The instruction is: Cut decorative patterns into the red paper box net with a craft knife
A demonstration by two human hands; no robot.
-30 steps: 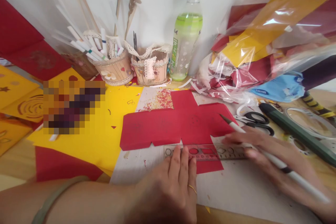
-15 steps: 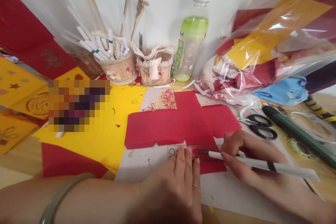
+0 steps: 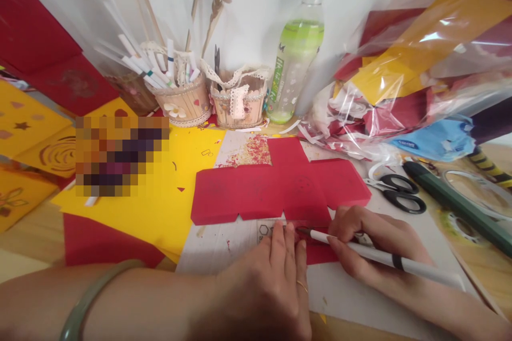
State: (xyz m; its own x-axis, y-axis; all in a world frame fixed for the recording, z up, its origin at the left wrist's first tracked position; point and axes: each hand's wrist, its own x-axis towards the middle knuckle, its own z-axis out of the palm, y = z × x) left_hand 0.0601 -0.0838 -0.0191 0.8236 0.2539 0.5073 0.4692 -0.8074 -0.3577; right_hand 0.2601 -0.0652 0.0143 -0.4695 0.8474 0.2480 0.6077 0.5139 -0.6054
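A red paper box net (image 3: pixel 256 192) lies flat in a cross shape, with faint round drawing on one panel. Across its near panel rests a clear stencil ruler (image 3: pixel 264 229), partly hidden beneath my left hand (image 3: pixel 268 277). The fingers of that hand lie flat and stretched out on the stencil and paper. In a pinch, my right hand (image 3: pixel 380 248) grips a white marker pen (image 3: pixel 366 252) with a dark band. The pen's dark tip meets the stencil just right of my left fingertips, over the red panel.
Yellow paper (image 3: pixel 160 224) lies left of the net. Black-handled scissors (image 3: pixel 404 202) and a green cutter (image 3: pixel 460 208) lie at right. Behind stand a pen basket (image 3: pixel 182 104), a smaller basket (image 3: pixel 236 109) and a bottle (image 3: pixel 298 64). A clear plastic bag (image 3: pixel 384 122) of paper sits back right.
My right hand and the pen have shifted slightly left, bringing the tip nearer my left fingers. My left hand stays flat on the stencil. The view has shifted slightly.
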